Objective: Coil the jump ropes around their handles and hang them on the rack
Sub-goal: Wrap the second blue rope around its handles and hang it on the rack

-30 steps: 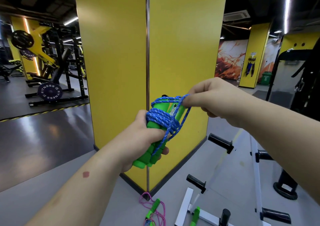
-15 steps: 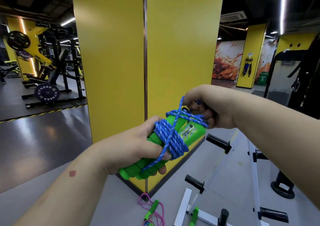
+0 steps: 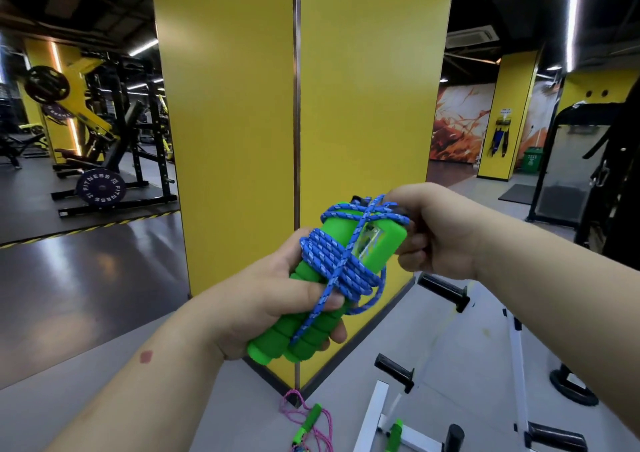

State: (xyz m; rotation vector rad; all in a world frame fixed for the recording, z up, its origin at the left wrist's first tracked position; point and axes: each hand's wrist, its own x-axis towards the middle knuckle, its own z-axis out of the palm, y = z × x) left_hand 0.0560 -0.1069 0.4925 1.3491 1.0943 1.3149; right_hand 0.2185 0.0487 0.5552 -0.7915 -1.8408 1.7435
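Left hand grips the two green handles as one bundle, thumb clamping a blue rope strand so the wraps can't slip. Right hand, fingers curled at the handle tops, pinches the rope there, probably locking off the coil. White rack sits below right, pegs bare. Pink rope lies uncoiled on the floor.

Handles: two green foam handles held side by side, tilted, butt ends low and left, tops high and right.
Rope: blue speckled rope coiled tightly round the middle, strands crossing over the tops.
Second rope: pink rope with green handle, loose on the floor.
Rack: white frame with black pegs, lower right.
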